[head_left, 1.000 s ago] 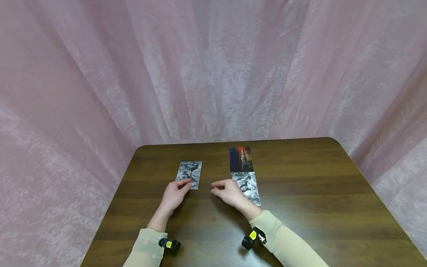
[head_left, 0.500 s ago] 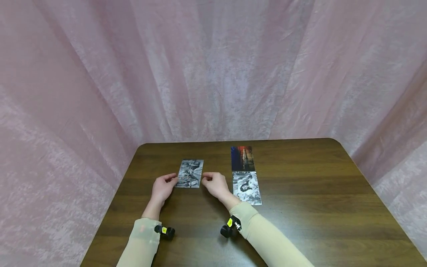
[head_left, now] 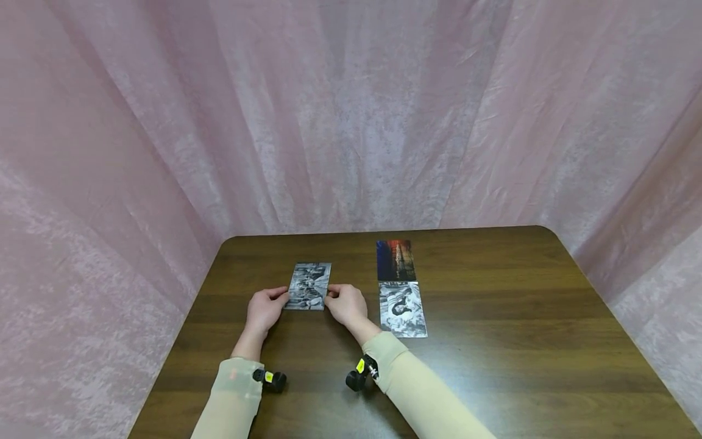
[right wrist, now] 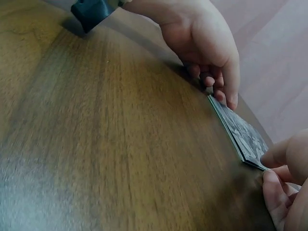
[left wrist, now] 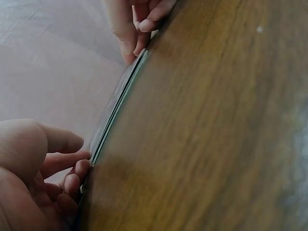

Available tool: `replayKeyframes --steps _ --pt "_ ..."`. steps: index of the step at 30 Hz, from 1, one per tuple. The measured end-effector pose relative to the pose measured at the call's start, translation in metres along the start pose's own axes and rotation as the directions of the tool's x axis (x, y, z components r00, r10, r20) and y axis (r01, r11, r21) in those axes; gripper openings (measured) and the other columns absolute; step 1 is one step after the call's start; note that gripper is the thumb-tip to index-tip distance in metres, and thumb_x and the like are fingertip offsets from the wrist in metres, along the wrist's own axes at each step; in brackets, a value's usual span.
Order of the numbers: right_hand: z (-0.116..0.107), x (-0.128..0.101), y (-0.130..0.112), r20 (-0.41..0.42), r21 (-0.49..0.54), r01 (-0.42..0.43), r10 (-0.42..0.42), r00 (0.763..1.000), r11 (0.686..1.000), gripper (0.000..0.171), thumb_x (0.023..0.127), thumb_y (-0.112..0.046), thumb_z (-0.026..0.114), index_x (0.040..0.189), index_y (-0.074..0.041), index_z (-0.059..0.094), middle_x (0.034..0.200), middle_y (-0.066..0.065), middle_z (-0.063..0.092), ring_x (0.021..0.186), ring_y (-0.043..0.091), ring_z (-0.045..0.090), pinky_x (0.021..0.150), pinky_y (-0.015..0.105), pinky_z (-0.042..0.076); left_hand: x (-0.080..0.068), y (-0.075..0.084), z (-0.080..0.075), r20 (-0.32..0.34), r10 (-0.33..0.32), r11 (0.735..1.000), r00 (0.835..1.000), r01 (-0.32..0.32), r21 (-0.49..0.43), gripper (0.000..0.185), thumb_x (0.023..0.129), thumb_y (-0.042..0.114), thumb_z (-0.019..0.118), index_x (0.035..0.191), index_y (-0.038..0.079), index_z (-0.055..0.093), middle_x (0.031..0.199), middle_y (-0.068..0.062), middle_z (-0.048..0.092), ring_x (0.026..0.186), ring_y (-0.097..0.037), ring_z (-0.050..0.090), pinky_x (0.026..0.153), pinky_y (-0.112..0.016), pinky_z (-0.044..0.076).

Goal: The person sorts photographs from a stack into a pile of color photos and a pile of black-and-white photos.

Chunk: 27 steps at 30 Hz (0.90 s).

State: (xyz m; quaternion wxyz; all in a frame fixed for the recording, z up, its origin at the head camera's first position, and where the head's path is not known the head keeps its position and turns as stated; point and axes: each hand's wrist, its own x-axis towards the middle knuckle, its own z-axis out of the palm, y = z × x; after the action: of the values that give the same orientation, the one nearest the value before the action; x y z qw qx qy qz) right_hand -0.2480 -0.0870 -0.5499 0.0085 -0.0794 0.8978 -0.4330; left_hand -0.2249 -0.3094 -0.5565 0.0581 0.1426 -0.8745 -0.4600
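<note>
- Now both hands sit at the small stack of black-and-white photos point(head_left: 308, 286) on the desk point(head_left: 493, 341); a second ago only the left hand was at it and the right hand hovered beside the two loose photos.
- Left hand point(head_left: 264, 308): fingers curled, tips pinching the stack's left edge near its near corner.
- Right hand point(head_left: 345, 305) has crossed over from the right; fingers curled, tips set against the stack's right edge. The wrist views show several thin sheets between the two hands.
- The stack lies flat on the desk, roughly where it was, slightly squarer to the desk edge.
- Right of the stack, apart from it: a colour photo point(head_left: 395, 260) and, just nearer, a black-and-white portrait point(head_left: 403, 308), both untouched.
- Judgement: with both edges held, the stack looks ready to be squared up or lifted.
</note>
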Motion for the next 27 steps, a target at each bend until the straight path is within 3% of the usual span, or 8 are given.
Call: replayKeyframes --steps 7,16,27 --pt "-0.0007 0.0022 -0.0003 0.015 0.019 -0.054 0.053 0.998 0.998 0.033 0.094 -0.021 0.072 0.125 -0.021 0.083 0.103 -0.009 0.079 0.103 0.022 0.073 0.08 0.039 0.055 -0.0005 0.0023 -0.001 0.006 -0.016 1.0 1.0 0.016 0.024 0.035 0.104 0.024 0.069 0.131 0.003 0.076 0.139 -0.022 0.067 0.138 -0.042 0.054 0.115 -0.055 0.039" --pt "-0.0021 0.004 0.0001 0.008 0.025 -0.062 0.062 0.998 0.998 0.032 0.094 -0.024 0.072 0.124 -0.022 0.083 0.111 -0.006 0.08 0.111 0.026 0.073 0.084 0.042 0.056 -0.0016 0.0046 0.0001 0.021 0.002 0.999 1.0 -0.003 0.05 0.035 0.105 0.024 0.068 0.132 0.003 0.076 0.137 -0.025 0.065 0.132 -0.044 0.055 0.111 -0.057 0.04" --pt "0.0005 0.0047 0.0023 0.032 0.104 -0.103 0.1 0.994 0.989 0.029 0.097 -0.024 0.071 0.123 -0.023 0.084 0.125 0.0 0.077 0.122 0.027 0.069 0.096 0.046 0.054 -0.0038 0.0028 -0.0012 0.056 -0.054 0.998 0.997 0.056 -0.032 0.037 0.106 0.025 0.068 0.135 0.003 0.074 0.145 -0.024 0.061 0.14 -0.045 0.05 0.115 -0.059 0.038"
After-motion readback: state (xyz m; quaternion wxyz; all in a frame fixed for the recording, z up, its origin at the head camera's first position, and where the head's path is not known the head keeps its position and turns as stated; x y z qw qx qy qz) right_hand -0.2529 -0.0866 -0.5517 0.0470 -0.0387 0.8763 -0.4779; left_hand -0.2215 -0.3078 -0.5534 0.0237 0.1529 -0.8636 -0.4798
